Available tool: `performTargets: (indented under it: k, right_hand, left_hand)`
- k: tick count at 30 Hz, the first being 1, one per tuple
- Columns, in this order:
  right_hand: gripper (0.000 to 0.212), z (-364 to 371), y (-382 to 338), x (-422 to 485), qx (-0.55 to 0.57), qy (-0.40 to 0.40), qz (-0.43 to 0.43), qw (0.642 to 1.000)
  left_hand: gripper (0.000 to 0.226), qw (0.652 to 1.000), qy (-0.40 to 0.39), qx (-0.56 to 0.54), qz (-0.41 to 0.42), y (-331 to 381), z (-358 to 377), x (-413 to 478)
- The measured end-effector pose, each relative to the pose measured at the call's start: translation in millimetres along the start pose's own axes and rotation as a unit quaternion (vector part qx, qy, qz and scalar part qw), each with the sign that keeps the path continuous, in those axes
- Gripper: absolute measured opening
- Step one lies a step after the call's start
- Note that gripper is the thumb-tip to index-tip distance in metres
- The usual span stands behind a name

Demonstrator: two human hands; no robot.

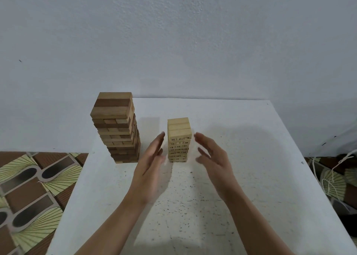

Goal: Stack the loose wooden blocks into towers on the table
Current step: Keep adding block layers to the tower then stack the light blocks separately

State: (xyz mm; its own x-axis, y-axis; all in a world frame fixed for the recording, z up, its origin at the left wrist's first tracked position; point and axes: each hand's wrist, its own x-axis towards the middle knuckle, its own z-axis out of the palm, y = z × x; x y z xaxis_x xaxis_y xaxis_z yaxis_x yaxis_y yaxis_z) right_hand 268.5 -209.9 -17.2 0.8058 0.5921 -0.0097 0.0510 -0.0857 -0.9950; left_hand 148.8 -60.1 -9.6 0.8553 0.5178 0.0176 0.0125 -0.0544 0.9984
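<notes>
Two block towers stand on the white table. The taller tower, at the back left, mixes light and dark brown blocks. The smaller pale tower of numbered blocks stands near the middle. My left hand is just left of the pale tower, fingers straight, palm facing it. To the tower's right my right hand mirrors it with spread fingers. Neither hand touches the tower and both hold nothing. Both are slightly blurred.
A plain white wall rises right behind the table. Patterned brown and yellow floor shows to the left. White cords lie on the floor past the table's right edge.
</notes>
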Motion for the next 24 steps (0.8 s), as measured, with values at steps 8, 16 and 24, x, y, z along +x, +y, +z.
performTargets:
  k: [8, 16, 24]
  right_hand:
    - [0.060, 32, -32, 4, 0.098, 0.012, -0.021, 0.995]
    - [0.069, 41, -31, 3, 0.111, -0.006, -0.036, 0.993]
    - [0.060, 43, -30, 3, 0.119, -0.025, -0.050, 0.991]
  left_hand:
    - [0.053, 0.999, -0.003, -0.022, 0.027, 7, 14, 7]
    - [0.054, 0.998, -0.034, -0.045, 0.033, 14, 21, 9]
    - [0.058, 0.997, -0.045, -0.058, 0.026, 12, 22, 13]
